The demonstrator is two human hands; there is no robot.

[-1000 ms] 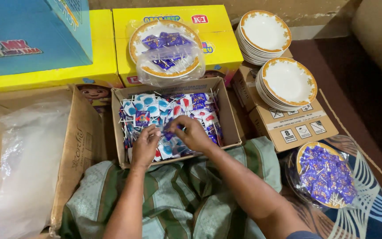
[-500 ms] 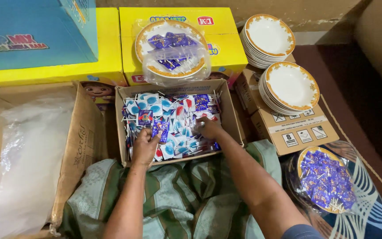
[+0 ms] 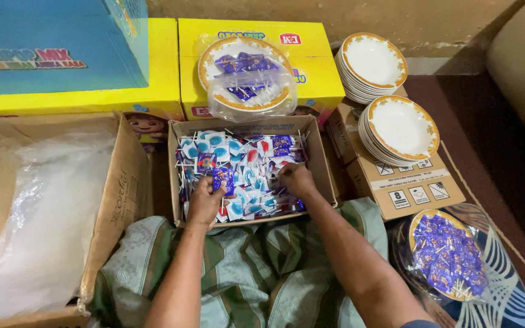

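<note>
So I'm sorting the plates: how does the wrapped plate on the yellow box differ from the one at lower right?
The plate on the yellow box holds few purple sweets, its white centre showing; the lower-right plate is heaped full. The first sits on a box, the second low beside the cardboard carton. Both are gold-rimmed and plastic-wrapped.

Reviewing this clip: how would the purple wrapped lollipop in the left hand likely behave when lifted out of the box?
The purple wrapped lollipop, pinched by the left hand, looks small, so probably light. Its glossy wrapper may be slippery and crinkle. Thin sticks crisscross in the cardboard box, so neighbours might snag and lift with it. The right hand rests among the pile.
</note>
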